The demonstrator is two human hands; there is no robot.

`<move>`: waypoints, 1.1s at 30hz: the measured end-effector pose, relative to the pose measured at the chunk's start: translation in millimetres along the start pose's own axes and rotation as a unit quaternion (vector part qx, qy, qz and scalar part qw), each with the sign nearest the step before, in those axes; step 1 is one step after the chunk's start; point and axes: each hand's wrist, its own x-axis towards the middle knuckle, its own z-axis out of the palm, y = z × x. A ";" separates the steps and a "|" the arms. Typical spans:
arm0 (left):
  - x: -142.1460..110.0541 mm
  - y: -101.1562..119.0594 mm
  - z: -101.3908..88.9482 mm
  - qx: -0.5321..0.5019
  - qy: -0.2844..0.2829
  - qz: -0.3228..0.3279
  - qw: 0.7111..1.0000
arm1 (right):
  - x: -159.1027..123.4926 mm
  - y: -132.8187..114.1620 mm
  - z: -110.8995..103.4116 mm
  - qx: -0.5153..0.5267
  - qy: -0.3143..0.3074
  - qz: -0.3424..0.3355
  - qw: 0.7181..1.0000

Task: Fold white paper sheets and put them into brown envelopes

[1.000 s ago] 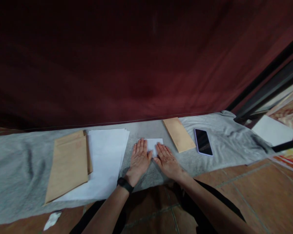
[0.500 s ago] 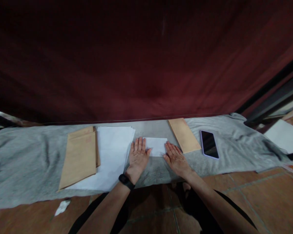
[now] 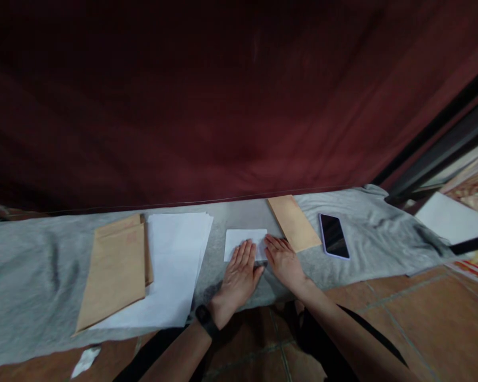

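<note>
A small folded white sheet of paper (image 3: 233, 243) lies flat on the grey cloth (image 3: 302, 270) in front of me. My left hand (image 3: 239, 273), with a black band on its wrist, rests palm down with its fingers stretched over the lower middle of the paper. On the paper's right end lie the fingertips of my right hand (image 3: 284, 260), its fingers extended and close together. Just beyond that hand is a single brown envelope (image 3: 295, 223). Neither hand grips anything.
Left of the paper are a stack of white sheets (image 3: 175, 265) and several brown envelopes (image 3: 115, 270) partly covering it. A phone (image 3: 334, 236) lies at the right. Dark red fabric (image 3: 223, 132) hangs behind the cloth. A white scrap (image 3: 85, 361) is on the tiled floor.
My left hand has slid from the paper's left edge toward its middle, closer to my right hand. The view has shifted slightly.
</note>
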 end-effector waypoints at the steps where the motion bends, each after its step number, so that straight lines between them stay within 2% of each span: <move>1: -2.0 2.1 2.2 -0.001 0.002 0.002 1.000 | 1.5 -0.1 -0.8 0.001 -0.001 0.000 1.000; 6: -4.0 0.6 6.7 0.010 0.017 0.004 1.000 | 6.0 -6.9 0.3 0.021 0.006 0.012 1.000; 12: -0.6 -8.9 15.4 0.023 0.003 0.000 1.000 | 7.4 -22.3 7.7 0.076 -0.021 -0.071 0.994; 18: 9.3 -24.2 13.8 0.044 0.002 -0.073 0.996 | 5.8 -17.4 21.2 0.015 -0.007 -0.035 0.999; 23: 16.0 -31.3 5.1 0.070 -0.012 -0.123 0.990 | 13.7 -5.7 21.4 -0.002 0.000 -0.008 1.000; 30: 13.8 -34.1 10.2 0.077 0.011 -0.117 0.990 | 34.8 5.5 9.4 0.044 -0.028 0.021 0.998; 33: 13.8 -36.2 12.0 0.080 0.003 -0.115 0.990 | 43.7 5.0 2.9 0.063 -0.040 0.037 0.997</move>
